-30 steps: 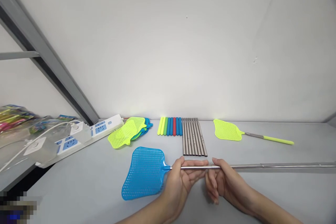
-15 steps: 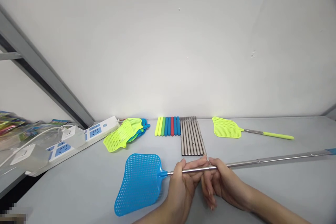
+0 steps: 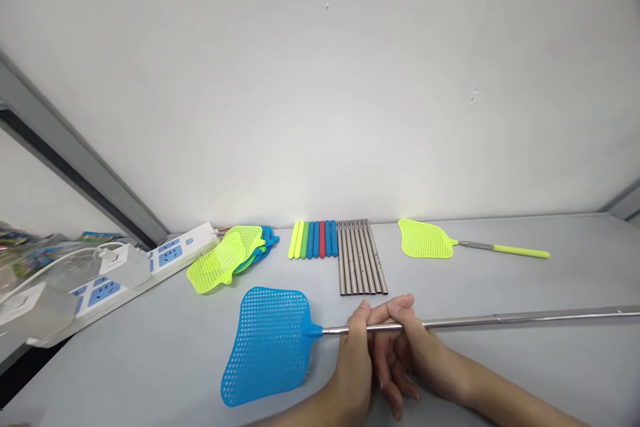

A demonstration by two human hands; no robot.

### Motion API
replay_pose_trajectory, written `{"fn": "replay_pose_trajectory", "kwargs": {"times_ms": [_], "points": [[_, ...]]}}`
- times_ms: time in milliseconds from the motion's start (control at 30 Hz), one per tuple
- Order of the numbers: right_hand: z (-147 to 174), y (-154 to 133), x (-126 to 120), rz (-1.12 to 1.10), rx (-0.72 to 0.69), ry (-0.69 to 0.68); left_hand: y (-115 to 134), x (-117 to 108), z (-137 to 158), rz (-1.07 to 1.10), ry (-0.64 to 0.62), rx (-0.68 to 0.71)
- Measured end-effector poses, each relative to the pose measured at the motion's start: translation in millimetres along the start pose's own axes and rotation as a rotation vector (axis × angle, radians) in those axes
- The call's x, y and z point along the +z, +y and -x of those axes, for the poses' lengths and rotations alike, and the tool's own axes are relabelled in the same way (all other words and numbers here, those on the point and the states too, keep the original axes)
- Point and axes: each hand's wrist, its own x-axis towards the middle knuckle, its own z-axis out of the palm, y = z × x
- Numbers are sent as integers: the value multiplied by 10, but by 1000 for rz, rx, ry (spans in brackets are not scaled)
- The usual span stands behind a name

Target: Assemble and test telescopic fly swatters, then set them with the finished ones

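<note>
A blue fly swatter (image 3: pixel 270 345) lies across the front, its perforated head at left and its extended metal rod running off the right edge. My left hand (image 3: pixel 357 353) grips the rod close to the swatter head, thumb over the top. Right beside it, my right hand (image 3: pixel 413 347) pinches the same rod between thumb and fingers, its lower fingers curled beneath. The two hands touch each other. Behind them lies a row of metal telescopic rods (image 3: pixel 361 260), next to coloured handles (image 3: pixel 313 240) in yellow, green, blue and red.
At the back right rests a yellow-green fly swatter (image 3: pixel 427 239) with its handle attached. Left of the handles is a pile of loose swatter heads (image 3: pixel 225 259). A white power strip (image 3: pixel 170 257) with plugged-in adapters and plastic packets (image 3: pixel 45 257) line the left side. A wall stands behind.
My hands have come closer together on the rod, the left sliding right, away from the swatter head. The rod's far end now runs out of view, and the view has shifted slightly.
</note>
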Motion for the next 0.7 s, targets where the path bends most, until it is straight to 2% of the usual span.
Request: {"fn": "replay_pose_trajectory", "kwargs": {"times_ms": [333, 467, 700], "points": [[-89, 64, 20, -91, 57, -33, -20, -31, 27, -81, 19, 173], [-85, 86, 6, -174, 11, -63, -41, -37, -11, -125, 41, 97], [-84, 131, -2, -265, -26, 10, -17, -16, -47, -81, 28, 40]]}}
